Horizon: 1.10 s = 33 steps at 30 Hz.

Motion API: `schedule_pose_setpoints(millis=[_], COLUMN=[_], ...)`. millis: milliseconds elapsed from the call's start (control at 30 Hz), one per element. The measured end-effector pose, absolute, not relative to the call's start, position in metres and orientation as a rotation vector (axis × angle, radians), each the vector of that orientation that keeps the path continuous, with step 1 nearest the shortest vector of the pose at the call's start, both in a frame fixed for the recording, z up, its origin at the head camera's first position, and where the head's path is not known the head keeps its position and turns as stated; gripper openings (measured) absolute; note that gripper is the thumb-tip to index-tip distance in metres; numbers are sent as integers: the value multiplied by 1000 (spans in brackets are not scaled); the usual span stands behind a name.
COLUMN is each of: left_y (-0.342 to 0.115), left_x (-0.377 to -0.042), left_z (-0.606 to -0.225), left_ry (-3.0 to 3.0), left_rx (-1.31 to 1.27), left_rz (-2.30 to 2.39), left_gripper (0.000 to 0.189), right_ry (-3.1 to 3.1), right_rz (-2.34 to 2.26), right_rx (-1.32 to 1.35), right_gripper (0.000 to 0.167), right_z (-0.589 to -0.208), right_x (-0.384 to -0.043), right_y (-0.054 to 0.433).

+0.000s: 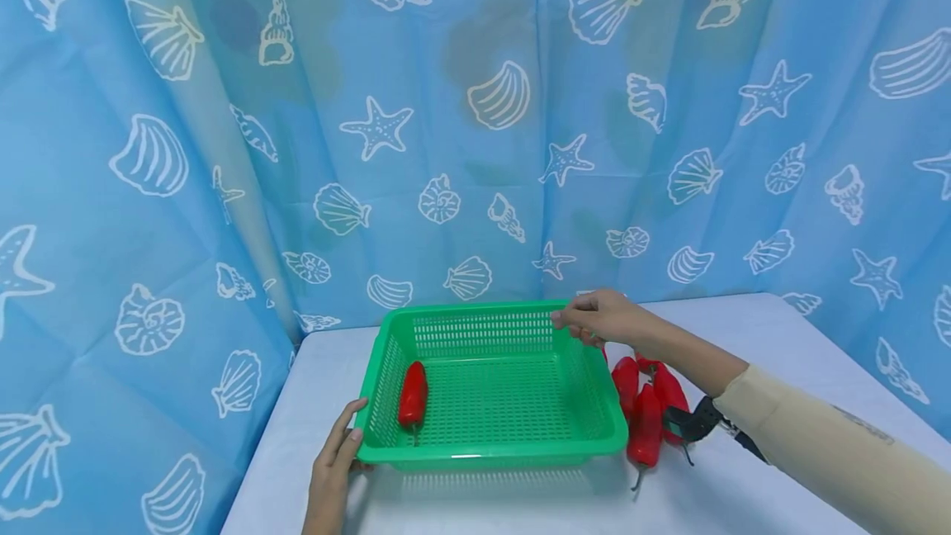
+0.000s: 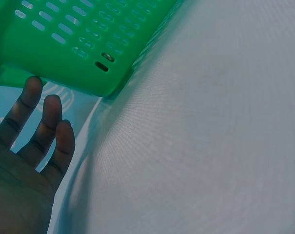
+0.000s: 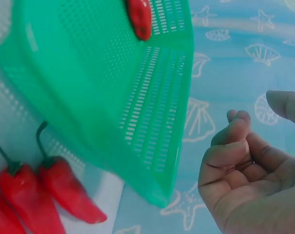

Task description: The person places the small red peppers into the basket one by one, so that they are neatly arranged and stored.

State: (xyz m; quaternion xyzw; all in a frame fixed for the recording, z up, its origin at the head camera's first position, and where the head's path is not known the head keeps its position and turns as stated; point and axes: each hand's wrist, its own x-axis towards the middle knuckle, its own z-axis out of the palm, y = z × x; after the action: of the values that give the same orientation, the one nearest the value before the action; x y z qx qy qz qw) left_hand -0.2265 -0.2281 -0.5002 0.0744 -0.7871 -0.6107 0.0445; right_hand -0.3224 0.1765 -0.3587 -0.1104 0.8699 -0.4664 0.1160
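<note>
A green plastic basket (image 1: 508, 459) with slotted walls stands on the white-covered table. Inside it, near the left wall, lies one red pepper (image 1: 413, 395), its stem pointing toward me. My left hand (image 1: 332, 461) is at the basket's front left corner, its fingertips right at the rim. In the left wrist view, three fairly straight fingers (image 2: 52, 109) show beside the basket wall. Over the back right corner hangs my right hand (image 1: 605, 319), fingers loosely curled. The right wrist view shows its thumb (image 3: 284, 103) apart from the fingers and nothing held.
Several red peppers (image 1: 646, 426) lie in a pile against the basket's right side, partly below my right forearm. A black strap (image 1: 691, 422) is on the right wrist. Behind and beside the table (image 1: 297, 419) hangs a blue curtain (image 1: 446, 147) with white seashells.
</note>
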Motion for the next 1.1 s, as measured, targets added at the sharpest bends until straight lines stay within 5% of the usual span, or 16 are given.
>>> schedule_pose_setpoints(millis=[1100], left_y=[-228], left_x=[-226], left_z=[-501], left_ry=[-2418], left_rx=[220], left_rz=[-1858], left_gripper=[62], right_ry=[2837], right_rz=[-1115], right_rx=[-94], right_gripper=[39], right_z=[-405], right_x=[-310], right_y=[279])
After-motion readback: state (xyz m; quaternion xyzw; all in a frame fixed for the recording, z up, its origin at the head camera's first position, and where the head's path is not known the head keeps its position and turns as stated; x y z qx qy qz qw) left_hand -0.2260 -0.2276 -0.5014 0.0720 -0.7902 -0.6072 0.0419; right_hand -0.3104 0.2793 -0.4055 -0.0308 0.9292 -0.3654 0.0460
